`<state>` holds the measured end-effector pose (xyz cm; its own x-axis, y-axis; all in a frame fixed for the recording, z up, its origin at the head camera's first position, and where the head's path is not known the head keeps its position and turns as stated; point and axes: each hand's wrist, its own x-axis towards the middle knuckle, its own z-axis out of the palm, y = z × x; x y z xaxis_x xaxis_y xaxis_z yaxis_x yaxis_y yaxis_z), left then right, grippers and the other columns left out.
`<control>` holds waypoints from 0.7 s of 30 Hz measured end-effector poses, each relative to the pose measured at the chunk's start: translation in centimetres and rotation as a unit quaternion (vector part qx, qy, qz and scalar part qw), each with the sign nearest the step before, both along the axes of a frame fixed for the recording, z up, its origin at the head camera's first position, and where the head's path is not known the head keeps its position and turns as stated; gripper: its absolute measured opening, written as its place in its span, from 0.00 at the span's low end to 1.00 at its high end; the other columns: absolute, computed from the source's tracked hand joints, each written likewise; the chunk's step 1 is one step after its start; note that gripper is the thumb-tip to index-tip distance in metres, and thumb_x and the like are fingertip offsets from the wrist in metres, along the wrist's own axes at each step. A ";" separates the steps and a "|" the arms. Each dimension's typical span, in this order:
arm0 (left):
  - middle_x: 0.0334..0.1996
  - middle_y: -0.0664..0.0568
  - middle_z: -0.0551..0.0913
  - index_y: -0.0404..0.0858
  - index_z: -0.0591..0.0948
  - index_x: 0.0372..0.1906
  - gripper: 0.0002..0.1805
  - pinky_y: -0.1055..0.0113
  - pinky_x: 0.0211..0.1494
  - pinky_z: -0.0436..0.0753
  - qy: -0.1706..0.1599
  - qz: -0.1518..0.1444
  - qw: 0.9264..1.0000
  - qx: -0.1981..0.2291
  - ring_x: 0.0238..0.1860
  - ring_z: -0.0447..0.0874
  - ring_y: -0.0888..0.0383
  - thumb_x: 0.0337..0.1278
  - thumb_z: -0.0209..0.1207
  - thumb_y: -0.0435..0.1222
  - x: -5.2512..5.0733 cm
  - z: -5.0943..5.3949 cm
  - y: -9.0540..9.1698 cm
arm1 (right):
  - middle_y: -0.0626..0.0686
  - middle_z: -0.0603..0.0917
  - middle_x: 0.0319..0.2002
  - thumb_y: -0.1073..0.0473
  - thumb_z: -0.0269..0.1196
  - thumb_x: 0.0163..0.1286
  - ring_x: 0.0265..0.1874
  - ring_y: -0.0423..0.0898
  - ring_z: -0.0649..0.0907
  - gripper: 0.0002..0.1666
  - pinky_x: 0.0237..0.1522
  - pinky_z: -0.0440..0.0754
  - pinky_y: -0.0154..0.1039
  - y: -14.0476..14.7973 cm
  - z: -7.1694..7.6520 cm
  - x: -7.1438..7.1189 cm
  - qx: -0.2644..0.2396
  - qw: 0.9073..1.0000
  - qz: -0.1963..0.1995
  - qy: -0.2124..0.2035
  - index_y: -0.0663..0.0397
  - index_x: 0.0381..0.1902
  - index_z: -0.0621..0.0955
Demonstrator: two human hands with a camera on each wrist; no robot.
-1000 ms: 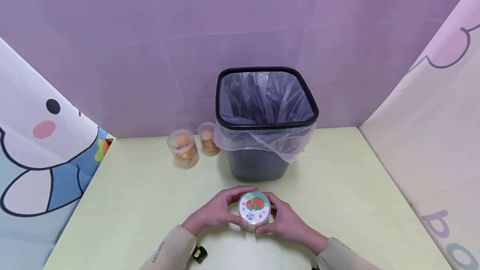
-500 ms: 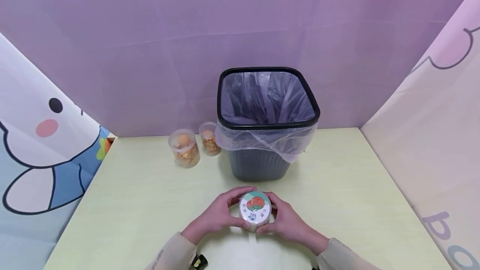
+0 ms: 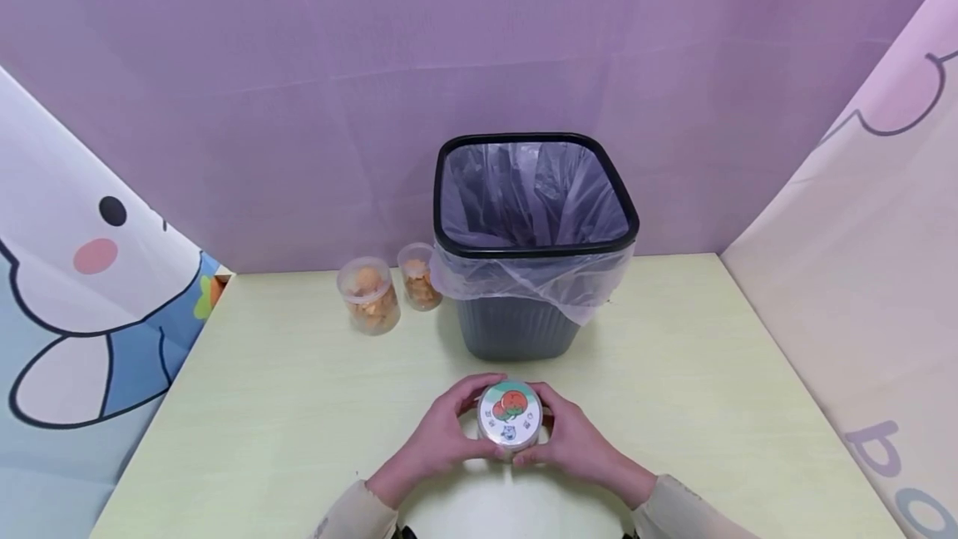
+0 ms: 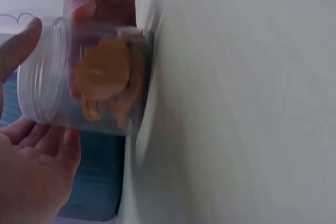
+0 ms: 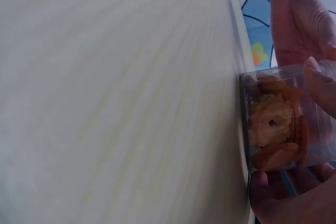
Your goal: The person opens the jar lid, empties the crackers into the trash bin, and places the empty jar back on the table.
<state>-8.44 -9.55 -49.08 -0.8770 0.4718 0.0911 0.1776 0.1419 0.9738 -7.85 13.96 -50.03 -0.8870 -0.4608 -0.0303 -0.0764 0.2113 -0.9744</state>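
Note:
A clear plastic jar [image 5: 310, 153] of cookies [image 5: 273, 121] stands upright on the table, near its front middle. Its round lid [image 3: 511, 416] bears a white and green label with orange-red fruit. From the left, my left hand [image 3: 443, 432] grips the lid's side between thumb and fingers. My right hand [image 3: 572, 442] holds the jar from the right, thumb in front and fingers behind. Seen in the left wrist view, the jar's base touches the tabletop. The palms hide part of the jar's sides.
Behind the jar stands a dark grey trash bin [image 3: 516, 329] with a black rim and a thin liner bag. Left of it are two clear jars, a wider one [image 3: 348, 294] and a slimmer one [image 3: 416, 251], both holding snacks. Curtains [image 3: 314, 140] enclose the table [image 3: 696, 373].
The lid's label has turned slightly counterclockwise. My left thumb has slid a little to the right along the lid's front, the left wrist shifting with it; my right hand stays put.

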 end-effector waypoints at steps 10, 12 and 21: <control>0.63 0.56 0.76 0.45 0.72 0.68 0.49 0.57 0.67 0.71 0.014 0.055 0.998 -0.002 0.63 0.74 0.54 0.32 0.82 0.37 1.4 0.2 0.8 | 0.51 0.77 0.60 0.61 0.83 0.43 0.57 0.50 0.78 0.52 0.60 0.75 0.37 0.0 0.1 0.0 0.005 1.000 0.003 0.003 0.54 0.66 0.70; 0.64 0.56 0.75 0.45 0.72 0.68 0.49 0.57 0.67 0.71 0.014 0.061 0.998 0.000 0.63 0.74 0.54 0.32 0.82 0.38 1.5 0.3 0.9 | 0.52 0.77 0.59 0.61 0.83 0.43 0.57 0.50 0.79 0.52 0.59 0.76 0.36 0.0 0.2 0.0 0.008 1.000 0.003 0.002 0.55 0.66 0.71; 0.68 0.52 0.71 0.41 0.67 0.71 0.52 0.54 0.66 0.72 0.028 0.037 0.999 0.001 0.68 0.68 0.50 0.36 0.80 0.37 1.4 0.7 0.5 | 0.52 0.78 0.59 0.61 0.83 0.42 0.56 0.50 0.79 0.52 0.59 0.76 0.37 -0.1 0.2 -0.1 0.014 1.000 0.000 0.004 0.55 0.65 0.71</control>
